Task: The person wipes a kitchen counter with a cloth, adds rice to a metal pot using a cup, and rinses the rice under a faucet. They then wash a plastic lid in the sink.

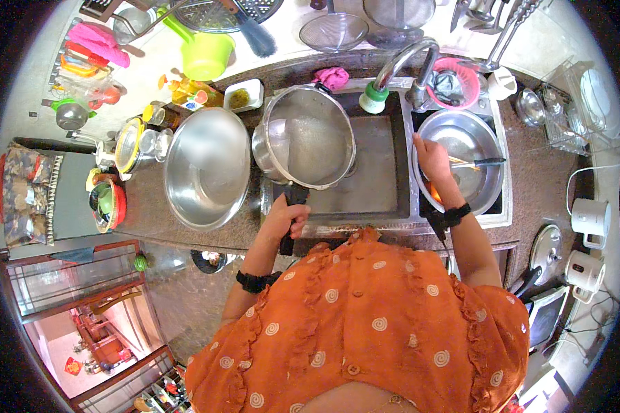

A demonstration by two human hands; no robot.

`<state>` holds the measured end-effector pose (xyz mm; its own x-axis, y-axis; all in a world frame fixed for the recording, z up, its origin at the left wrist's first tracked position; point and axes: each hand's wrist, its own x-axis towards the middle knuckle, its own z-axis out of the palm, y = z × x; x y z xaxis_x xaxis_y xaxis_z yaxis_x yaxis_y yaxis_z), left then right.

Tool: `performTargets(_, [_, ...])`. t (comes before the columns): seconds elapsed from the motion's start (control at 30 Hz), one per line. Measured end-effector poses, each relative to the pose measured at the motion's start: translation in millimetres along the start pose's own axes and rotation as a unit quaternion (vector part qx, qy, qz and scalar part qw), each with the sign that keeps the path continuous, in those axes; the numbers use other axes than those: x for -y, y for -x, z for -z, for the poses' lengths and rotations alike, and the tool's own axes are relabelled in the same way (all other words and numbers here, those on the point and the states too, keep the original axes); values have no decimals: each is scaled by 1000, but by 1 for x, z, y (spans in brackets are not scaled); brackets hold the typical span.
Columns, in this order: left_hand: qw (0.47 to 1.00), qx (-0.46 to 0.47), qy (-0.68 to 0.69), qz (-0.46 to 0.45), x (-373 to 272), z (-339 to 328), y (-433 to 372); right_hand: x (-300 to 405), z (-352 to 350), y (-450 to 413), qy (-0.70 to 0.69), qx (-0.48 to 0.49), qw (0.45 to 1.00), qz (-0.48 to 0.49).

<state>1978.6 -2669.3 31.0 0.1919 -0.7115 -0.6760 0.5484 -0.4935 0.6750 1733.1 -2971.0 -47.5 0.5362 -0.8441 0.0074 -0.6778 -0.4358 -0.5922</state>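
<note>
My left hand (pixel 285 219) grips the black handle (pixel 294 195) of a metal pressure cooker pot (pixel 318 139). The pot is held tilted at the left part of the sink (pixel 380 175), its open mouth and bare inside facing me. Over the left side of a metal basin (pixel 475 131) in the right sink compartment is my right hand (pixel 434 159), its fingers curled; whether they hold anything is hidden. Chopsticks (pixel 462 161) and a utensil with a black handle (pixel 488 162) lie in that basin, near something orange (pixel 435 193) partly covered by my wrist.
A large oval metal basin (pixel 206 191) stands on the counter left of the pot. The faucet (pixel 400 67) arches over the sink, with a pink plastic basket (pixel 465 77) behind. A pot lid (pixel 545 250) and white kettle (pixel 591 219) are at right.
</note>
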Motion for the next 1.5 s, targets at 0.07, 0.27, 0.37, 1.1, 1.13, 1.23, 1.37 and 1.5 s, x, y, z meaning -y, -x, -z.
performTargets(0.07, [999, -18, -26, -5, -1, -3, 6, -7, -2, 23, -28, -8, 1000, -2])
performTargets(0.27, [996, -39, -79, -24, -3, -13, 22, -65, -13, 74, 76, -110, 980, 145])
performTargets(0.37, [989, -63, -124, -53, 0, -18, 28, -86, -3, 103, 34, -13, 999, 1])
performTargets(1.1, [953, -145, -245, -103, 39, -63, 46, -154, 75, 186, -3, 55, 993, -103])
performTargets(1.13, [951, -144, -252, -101, 41, -63, 45, -157, 77, 187, -4, 57, 993, -102])
performTargets(1.23, [934, -191, -286, -94, 47, -71, 45, -163, 86, 192, -2, 71, 992, -99])
performTargets(1.37, [934, -189, -283, -111, 53, -78, 48, -178, 91, 195, 5, 91, 991, -95])
performTargets(1.5, [923, -211, -304, -106, 55, -85, 49, -186, 94, 204, 44, 99, 991, -75])
